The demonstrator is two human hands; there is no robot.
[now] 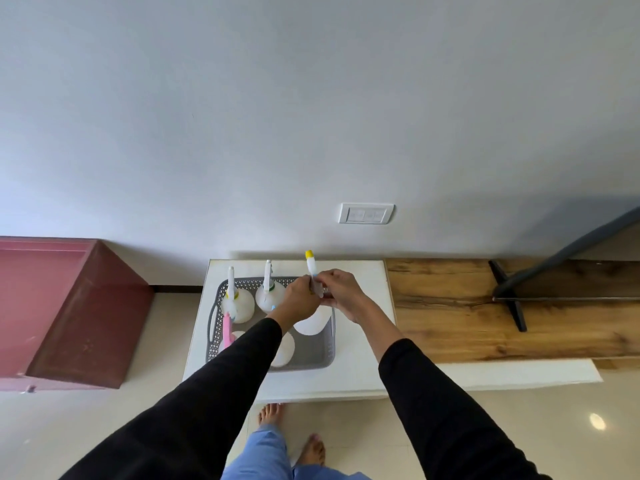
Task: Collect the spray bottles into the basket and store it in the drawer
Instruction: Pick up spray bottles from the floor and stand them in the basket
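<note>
A grey perforated basket (pixel 313 358) sits on a white cabinet top (pixel 360 341). Inside it stand several white spray bottles: one with a yellow collar (pixel 240 304), one with a green collar (pixel 267 296), one with a pink trigger (pixel 228 332), and another half hidden under my left sleeve (pixel 285 348). A yellow-nozzled spray bottle (pixel 311 322) is in the basket's right back corner. My left hand (pixel 299 299) and my right hand (pixel 341 292) both grip its neck and spray head.
A maroon box-like unit (pixel 69 306) stands on the floor to the left. A wooden surface (pixel 502 306) with a black metal stand (pixel 509 292) extends to the right. A wall switch plate (pixel 366 213) is above. My bare feet are on the tiled floor below.
</note>
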